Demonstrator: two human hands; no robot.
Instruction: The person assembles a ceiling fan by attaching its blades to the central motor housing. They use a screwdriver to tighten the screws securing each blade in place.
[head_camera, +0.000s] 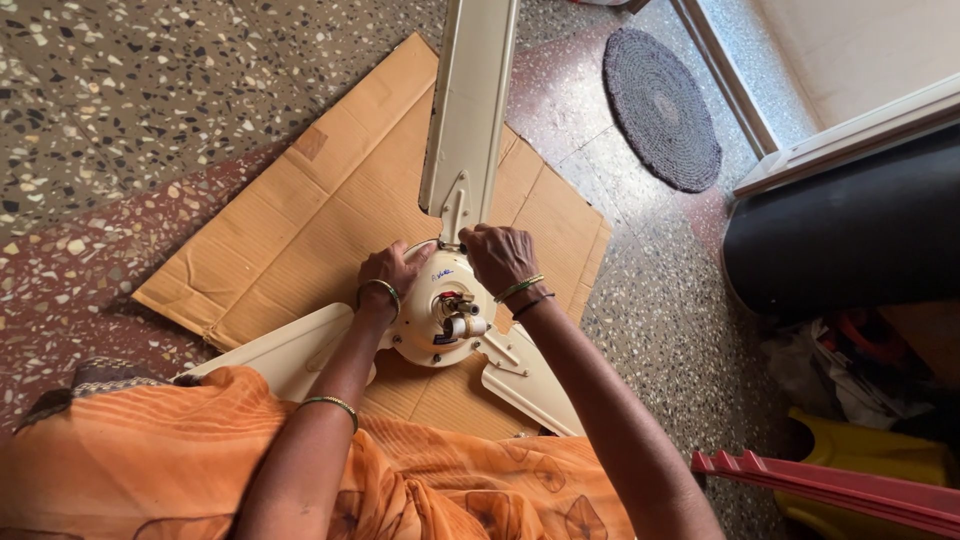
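Two hands, left hand (392, 272) & right hand (499, 256), gripping cream 3-blade ceiling fan (445, 315) hub

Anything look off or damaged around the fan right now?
Mostly no. The ceiling fan lies on flattened cardboard on the floor, wiring exposed at its hub. Left hand and right hand rest on the motor housing. The cardboard has a torn patch; nothing spilled.

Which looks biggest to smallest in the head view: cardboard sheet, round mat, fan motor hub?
1. cardboard sheet
2. round mat
3. fan motor hub
The mat lies farther from the camera, so its lead over the hub is unsure.
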